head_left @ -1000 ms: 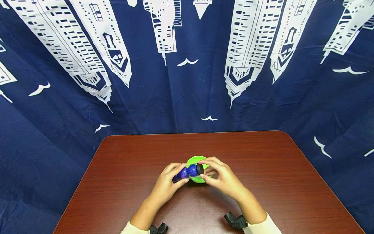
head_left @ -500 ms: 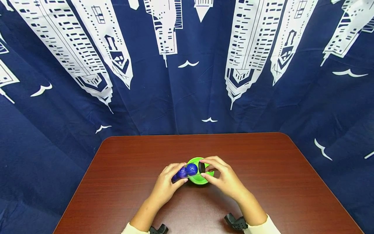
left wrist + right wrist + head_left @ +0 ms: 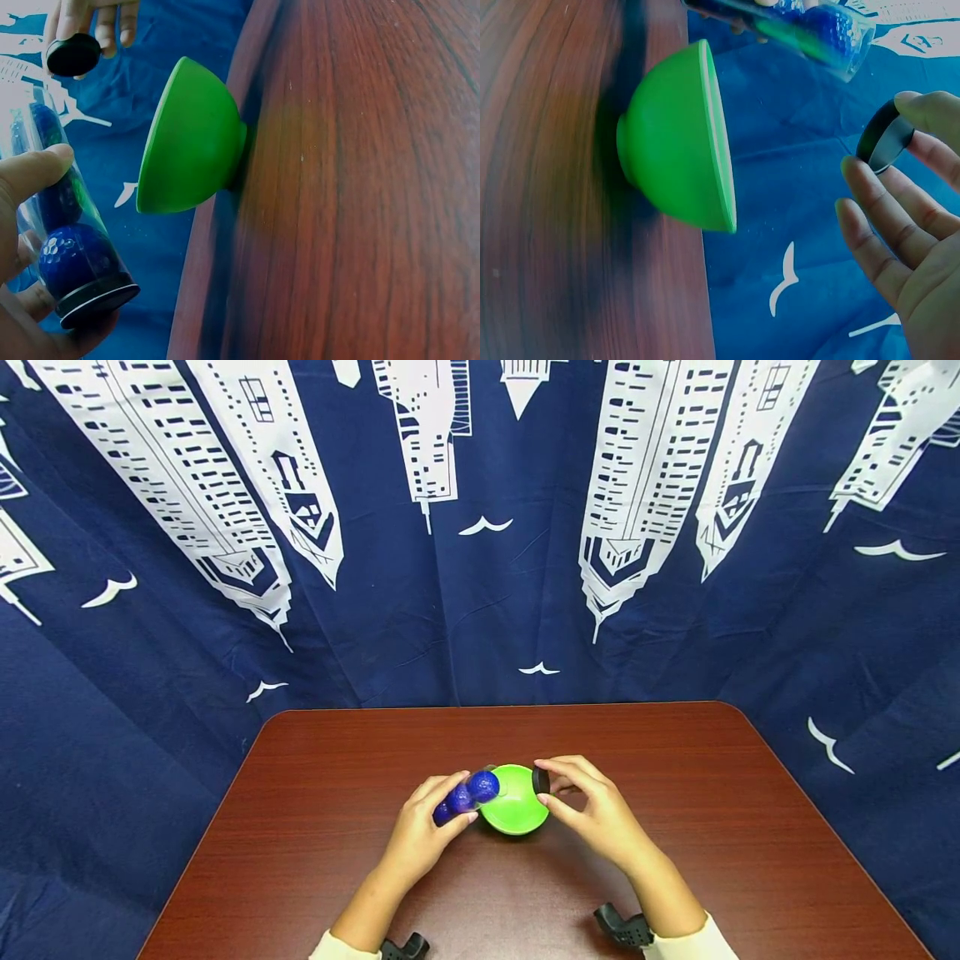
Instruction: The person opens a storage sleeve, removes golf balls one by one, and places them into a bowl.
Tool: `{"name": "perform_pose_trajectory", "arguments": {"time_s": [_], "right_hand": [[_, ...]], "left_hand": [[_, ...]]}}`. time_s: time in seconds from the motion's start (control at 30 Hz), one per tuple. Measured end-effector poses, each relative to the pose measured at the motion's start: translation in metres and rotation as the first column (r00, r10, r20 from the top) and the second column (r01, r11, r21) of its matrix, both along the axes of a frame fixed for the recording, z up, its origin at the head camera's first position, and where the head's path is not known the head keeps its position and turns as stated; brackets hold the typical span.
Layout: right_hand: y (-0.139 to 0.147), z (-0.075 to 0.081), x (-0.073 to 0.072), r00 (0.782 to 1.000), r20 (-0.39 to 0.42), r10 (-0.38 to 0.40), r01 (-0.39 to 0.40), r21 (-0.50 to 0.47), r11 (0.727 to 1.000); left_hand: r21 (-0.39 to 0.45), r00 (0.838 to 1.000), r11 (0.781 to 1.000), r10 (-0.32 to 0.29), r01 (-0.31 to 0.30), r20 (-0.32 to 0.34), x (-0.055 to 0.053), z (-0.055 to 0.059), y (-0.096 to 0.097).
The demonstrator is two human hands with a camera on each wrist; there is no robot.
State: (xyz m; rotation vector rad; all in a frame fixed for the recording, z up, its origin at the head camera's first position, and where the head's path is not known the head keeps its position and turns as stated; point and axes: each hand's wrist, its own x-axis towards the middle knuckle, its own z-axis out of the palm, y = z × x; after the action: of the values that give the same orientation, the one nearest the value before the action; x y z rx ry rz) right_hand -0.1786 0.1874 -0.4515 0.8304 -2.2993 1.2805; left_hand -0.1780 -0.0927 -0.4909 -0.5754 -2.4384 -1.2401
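Observation:
A clear tube (image 3: 88,214) of dimpled blue golf balls (image 3: 483,787) is gripped by my left hand (image 3: 418,831), thumb along one side and fingers round the other. It lies tilted, its uncapped end over the left rim of a green bowl (image 3: 516,812). The tube's other end bears a black cap (image 3: 97,300). My right hand (image 3: 596,806) pinches a second black cap (image 3: 881,139) between thumb and fingers, above the bowl's right side. That cap is apart from the tube. In the head view the bowl's visible inside holds nothing.
The bowl stands on a reddish-brown wooden table (image 3: 375,743) with rounded far corners. Behind it hangs a dark blue cloth (image 3: 510,602) printed with white buildings and birds. A black wrist mount (image 3: 622,927) sits on the right forearm, another (image 3: 405,947) on the left.
The right hand has drawn the black cap off the tube's end and moved it to the right. The tube has tilted more and shifted slightly left, uncovering more of the bowl.

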Motion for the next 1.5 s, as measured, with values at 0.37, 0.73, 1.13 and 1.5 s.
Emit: {"name": "perform_pose_trajectory", "arguments": {"time_s": [0.37, 0.73, 1.13, 1.5], "right_hand": [[0.022, -0.005, -0.007, 0.994, 0.052, -0.095, 0.092, 0.066, 0.994], [0.038, -0.019, -0.018, 0.983, 0.088, -0.159, 0.145, 0.151, 0.978], [0.047, -0.04, -0.032, 0.951, 0.195, -0.24, 0.173, 0.308, 0.936], [0.045, -0.05, -0.039, 0.93, 0.238, -0.281, 0.141, 0.474, 0.869]], "left_hand": [[0.075, 0.999, 0.997, 0.033, -0.031, -0.028, -0.003, 0.002, -0.005], [0.101, 0.999, 0.994, 0.044, -0.045, 0.019, -0.006, 0.003, -0.011], [0.088, 0.998, 0.994, 0.063, -0.065, 0.024, -0.01, -0.002, -0.014], [0.072, 0.998, 0.995, 0.069, -0.069, -0.005, -0.011, -0.002, -0.016]]}}
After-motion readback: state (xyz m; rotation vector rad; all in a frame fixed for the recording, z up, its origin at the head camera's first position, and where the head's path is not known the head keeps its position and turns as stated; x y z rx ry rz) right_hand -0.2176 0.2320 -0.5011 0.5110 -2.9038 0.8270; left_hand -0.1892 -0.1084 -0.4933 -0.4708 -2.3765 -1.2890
